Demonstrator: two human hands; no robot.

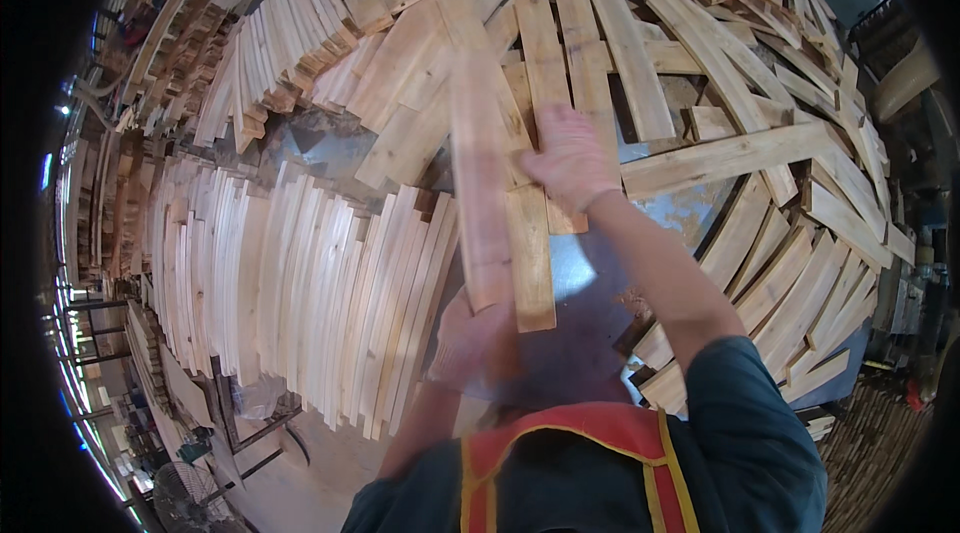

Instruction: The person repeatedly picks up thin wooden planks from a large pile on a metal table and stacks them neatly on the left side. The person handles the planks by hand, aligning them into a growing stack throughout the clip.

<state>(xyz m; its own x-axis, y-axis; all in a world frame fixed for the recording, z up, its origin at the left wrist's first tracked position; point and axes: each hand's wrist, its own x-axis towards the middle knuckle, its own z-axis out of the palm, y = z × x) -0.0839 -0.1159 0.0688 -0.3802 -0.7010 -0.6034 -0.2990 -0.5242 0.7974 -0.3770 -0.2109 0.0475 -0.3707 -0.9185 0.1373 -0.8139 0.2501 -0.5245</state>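
Your left hand (462, 338) holds one blurred board (482, 163) by its end near the table's (590, 323) near edge. Your right hand (572, 158), thumb spread, touches one second board (541, 43); whether it grips, I can't tell. Two board rows (300, 278) stand toward the left edge; one loose heap (800, 145) covers the right.

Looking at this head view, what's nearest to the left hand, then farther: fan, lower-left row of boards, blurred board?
1. Blurred board: in the left hand.
2. Row of boards: left of it.
3. Fan: far lower left.
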